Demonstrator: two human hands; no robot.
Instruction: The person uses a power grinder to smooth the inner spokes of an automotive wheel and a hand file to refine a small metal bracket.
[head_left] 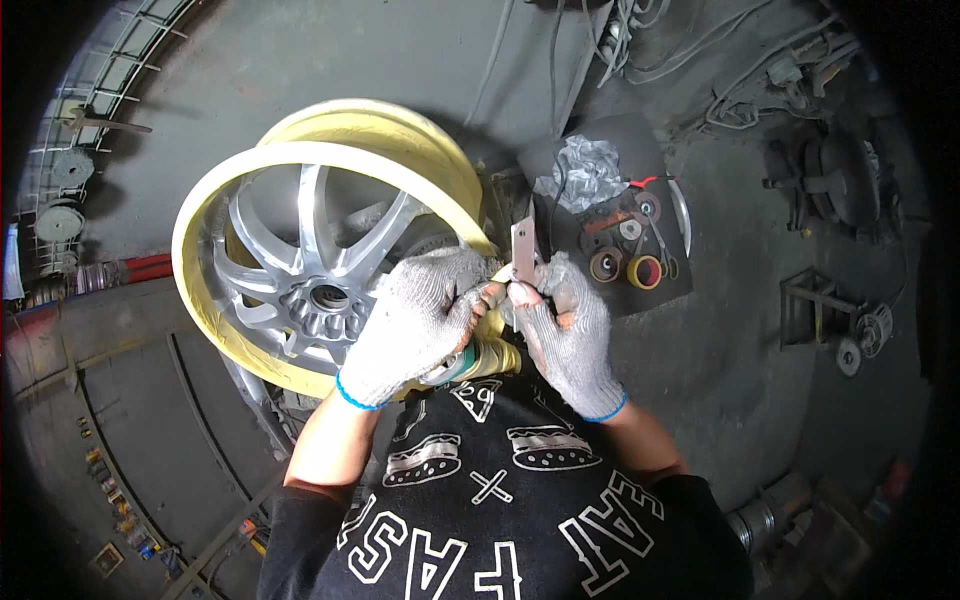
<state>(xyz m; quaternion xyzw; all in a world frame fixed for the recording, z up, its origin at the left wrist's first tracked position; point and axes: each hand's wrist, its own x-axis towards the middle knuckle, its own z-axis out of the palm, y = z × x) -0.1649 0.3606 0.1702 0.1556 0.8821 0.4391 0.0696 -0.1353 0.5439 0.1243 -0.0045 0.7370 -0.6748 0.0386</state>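
Observation:
Both my hands wear grey knit gloves with blue cuffs, and they meet in front of my chest. My right hand (572, 325) is closed, thumb and fingers pinching the lower end of a flat pale strip with small holes (523, 245), which stands upright. Its thumb tip almost touches my left hand (425, 305), whose fingers are closed in a pinch; what lies between them is hidden. To the left, beside my left hand, stands a spoked silver wheel rim (330, 297) with yellow covering on its outer lip and barrel. Yellowish tape rolls (495, 360) show below my hands.
At right, a dark board (655, 285) carries crumpled clear plastic (585, 172), scissors (662, 245), a yellow tape roll (645, 272) and several discs. Cables (650, 60) lie at the back. A metal frame stand (815, 310) is far right; a wire rack (110, 85) stands far left.

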